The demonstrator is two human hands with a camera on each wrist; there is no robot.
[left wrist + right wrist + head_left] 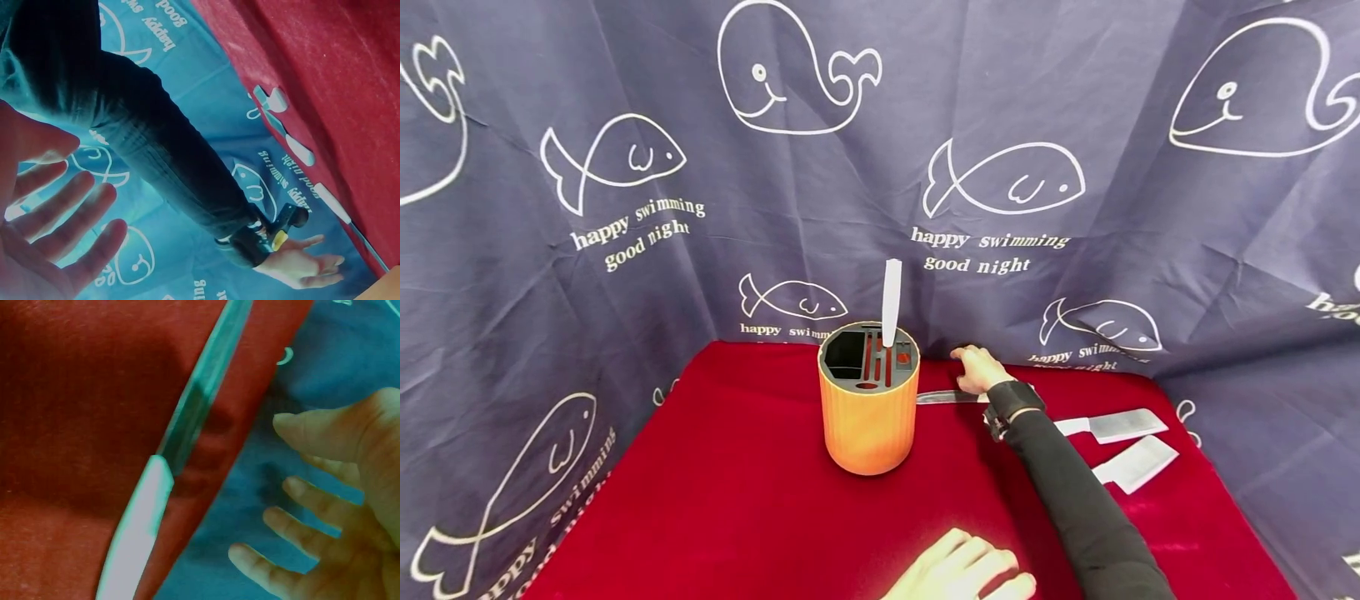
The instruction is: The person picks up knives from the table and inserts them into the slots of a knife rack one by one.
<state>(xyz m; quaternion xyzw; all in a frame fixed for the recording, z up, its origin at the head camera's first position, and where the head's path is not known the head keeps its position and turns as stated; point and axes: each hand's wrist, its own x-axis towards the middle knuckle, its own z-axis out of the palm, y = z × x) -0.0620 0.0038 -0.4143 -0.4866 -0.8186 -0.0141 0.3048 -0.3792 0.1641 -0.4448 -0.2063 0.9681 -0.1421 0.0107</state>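
Note:
An orange ribbed knife block (868,429) with a dark slotted top stands on the red cloth. From one slot a white-handled knife (891,300) sticks up. My right hand (981,371) hovers above another white-handled knife (951,397) that lies flat right of the block. In the right wrist view that knife's white handle (134,531) lies apart from the spread, bent fingers of my right hand (331,494). Nothing is in that hand. My left hand (962,571), empty with loosely bent fingers (94,250), hangs over the near side of the cloth.
Two white-handled cleavers, a farther one (1127,425) and a nearer one (1142,462), lie at the right of the red cloth (737,500). A grey-blue curtain (880,200) with white fish and whale drawings surrounds the back and sides.

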